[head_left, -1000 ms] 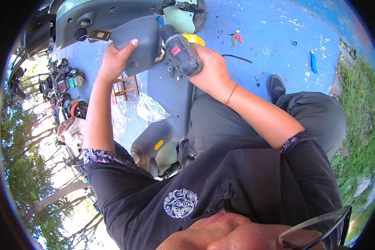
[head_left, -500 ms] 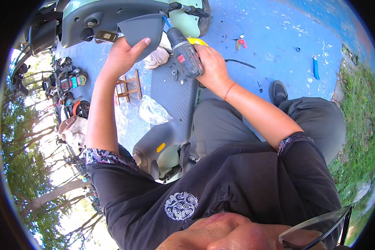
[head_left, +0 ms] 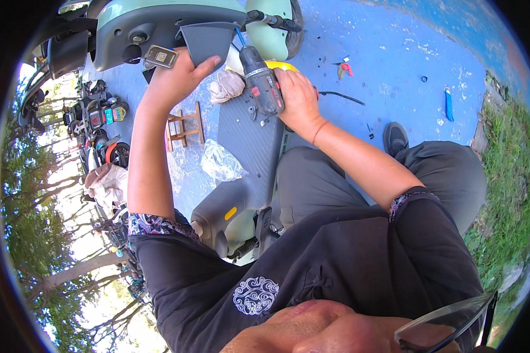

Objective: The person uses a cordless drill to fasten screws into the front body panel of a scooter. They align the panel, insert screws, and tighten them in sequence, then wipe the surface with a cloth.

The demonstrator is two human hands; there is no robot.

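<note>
My left hand (head_left: 179, 82) grips a dark grey plastic panel (head_left: 209, 42) from below, thumb stretched along its lower edge and fingers mostly hidden behind it. The panel is against the grey and mint-green front of a scooter (head_left: 165, 36). Wrapped round a cordless drill (head_left: 262, 85), my right hand (head_left: 299, 101) points it away from me. The drill's long blue bit (head_left: 240, 37) reaches the panel's right edge; its tip's exact contact is hard to make out. Beside my left fingers is a small dark box (head_left: 161, 57) with a pale label.
Under my arms lies the scooter's ribbed footboard (head_left: 247, 141), with small loose parts, a crumpled cloth (head_left: 226, 87) and a clear plastic bag (head_left: 222, 162) around it. A small wooden stool (head_left: 184, 126) stands left. A blue-handled tool (head_left: 448, 105) lies on the blue floor at right.
The panel has tilted and moved up toward the scooter's front, so less of its lower part hangs down. My left hand went with it. The drill has sunk slightly and stands a little more upright.
</note>
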